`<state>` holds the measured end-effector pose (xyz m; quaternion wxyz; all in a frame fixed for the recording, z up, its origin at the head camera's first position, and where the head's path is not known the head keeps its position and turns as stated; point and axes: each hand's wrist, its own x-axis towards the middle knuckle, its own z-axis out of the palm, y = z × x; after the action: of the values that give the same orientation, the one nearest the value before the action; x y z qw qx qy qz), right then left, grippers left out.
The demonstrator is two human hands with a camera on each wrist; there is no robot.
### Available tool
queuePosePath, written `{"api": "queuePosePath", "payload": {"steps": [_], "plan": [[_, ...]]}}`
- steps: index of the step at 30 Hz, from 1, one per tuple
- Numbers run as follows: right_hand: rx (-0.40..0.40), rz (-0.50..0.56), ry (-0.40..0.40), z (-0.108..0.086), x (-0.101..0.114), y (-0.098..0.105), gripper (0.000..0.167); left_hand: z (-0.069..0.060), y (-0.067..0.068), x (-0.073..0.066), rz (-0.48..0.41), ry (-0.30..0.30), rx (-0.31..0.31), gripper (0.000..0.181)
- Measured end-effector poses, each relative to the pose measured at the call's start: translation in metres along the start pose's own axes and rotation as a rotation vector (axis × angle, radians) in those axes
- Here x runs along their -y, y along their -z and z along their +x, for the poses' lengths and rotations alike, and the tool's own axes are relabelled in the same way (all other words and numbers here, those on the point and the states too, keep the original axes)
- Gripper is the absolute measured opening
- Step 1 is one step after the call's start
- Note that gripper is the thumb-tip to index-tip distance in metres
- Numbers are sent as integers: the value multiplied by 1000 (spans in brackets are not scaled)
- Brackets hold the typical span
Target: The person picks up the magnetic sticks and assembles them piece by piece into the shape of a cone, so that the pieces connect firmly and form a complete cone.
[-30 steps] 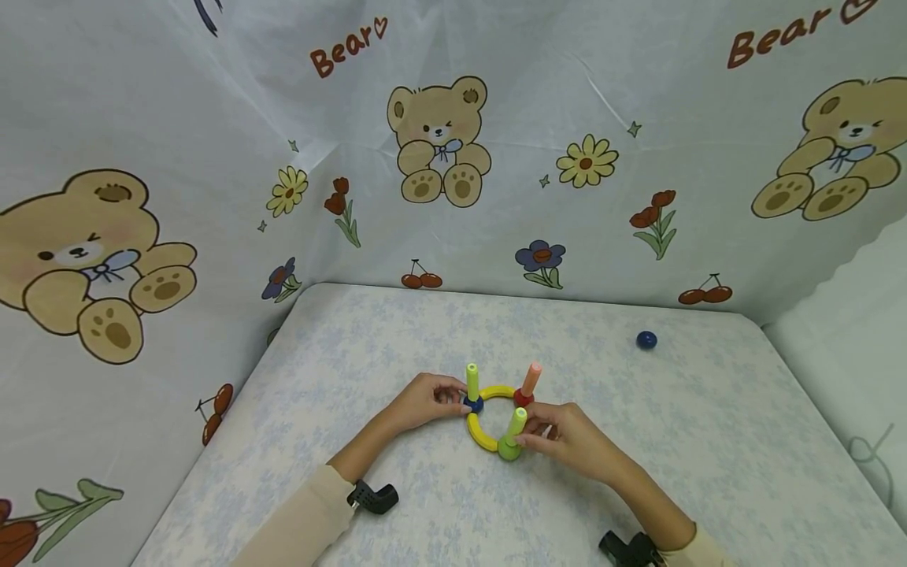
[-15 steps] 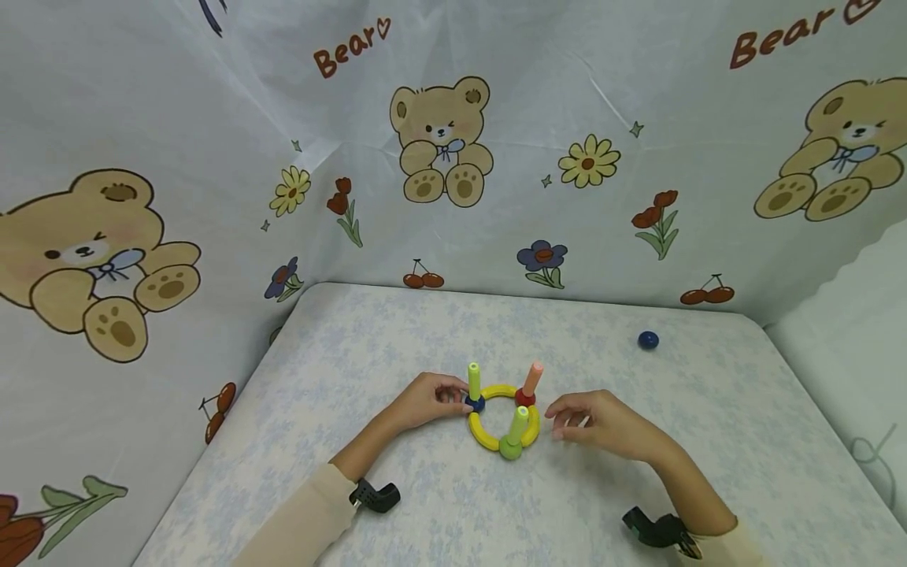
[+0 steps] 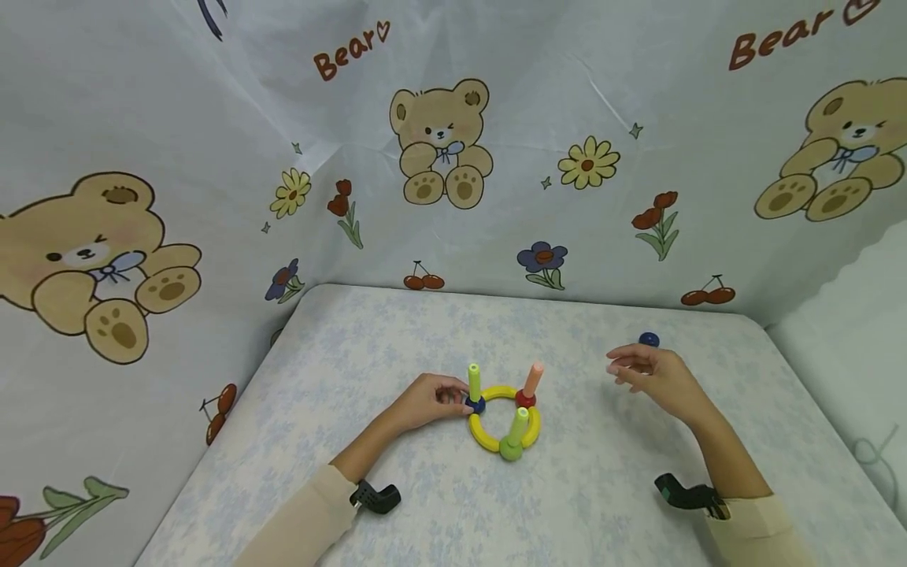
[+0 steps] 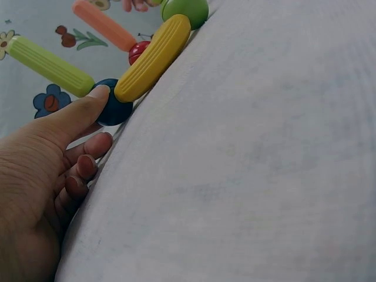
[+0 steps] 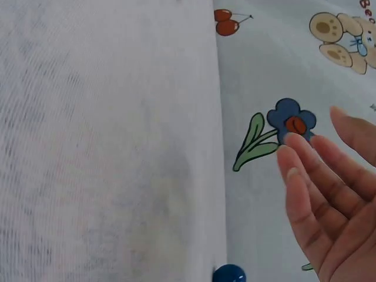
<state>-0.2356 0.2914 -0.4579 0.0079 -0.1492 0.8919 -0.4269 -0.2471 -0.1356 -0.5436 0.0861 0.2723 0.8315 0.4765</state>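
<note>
On the table a ring of curved yellow pieces joins a dark blue ball, a red ball and a green ball. A lime stick rises from the blue ball, an orange stick from the red one, and a second lime stick from the green one. My left hand pinches the ring's blue ball, its thumb on the ball in the left wrist view. My right hand, fingers relaxed and holding nothing, hovers just in front of a loose blue ball.
The table has a pale floral cover. Behind and to the left hangs a bear-printed cloth. Each forearm carries a black wrist camera. A thin cord hangs at the right.
My right hand has let go of the lime stick at the green ball and moved right and away, up to the loose blue ball. The left hand keeps its place.
</note>
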Motion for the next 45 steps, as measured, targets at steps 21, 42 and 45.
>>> {"api": "queuePosePath", "payload": {"steps": [21,42,45], "plan": [[-285,-267,-174,45,-96,35,46,-1,-3,4,-7,-28,-1,32],[-164,-204,-224,45,-96,30,47,1,-2,3,-13,-27,-10,32],[-183,-213,-181,39,-86,25,48,1,-2,2,-18,-24,-7,31]]}}
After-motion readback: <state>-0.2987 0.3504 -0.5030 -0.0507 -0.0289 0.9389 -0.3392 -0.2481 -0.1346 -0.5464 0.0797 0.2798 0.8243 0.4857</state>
